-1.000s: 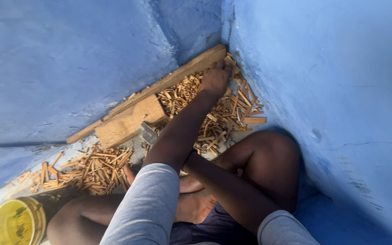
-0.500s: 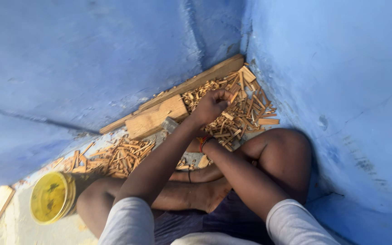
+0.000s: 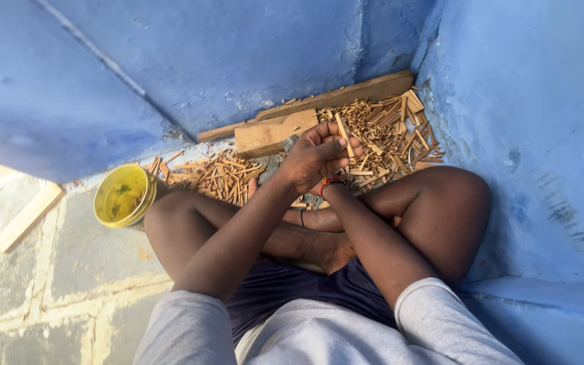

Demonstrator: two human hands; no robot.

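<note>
Fingers: left hand (image 3: 313, 159) curled, gripping a thin light-brown wooden stick (image 3: 343, 137) that pokes up past the fingertips.
Right hand: mostly hidden behind the left, only its wrist with a red thread band (image 3: 330, 181) shows; grip cannot be told.
Beyond the fingers: heap of short tan wood splints (image 3: 386, 132), a pale wooden block (image 3: 275, 133) against the blue painted wall (image 3: 238, 54).
Left of the fingers: round yellow plastic tub (image 3: 122, 195), unlabelled, on the stone floor (image 3: 69, 270).
</note>
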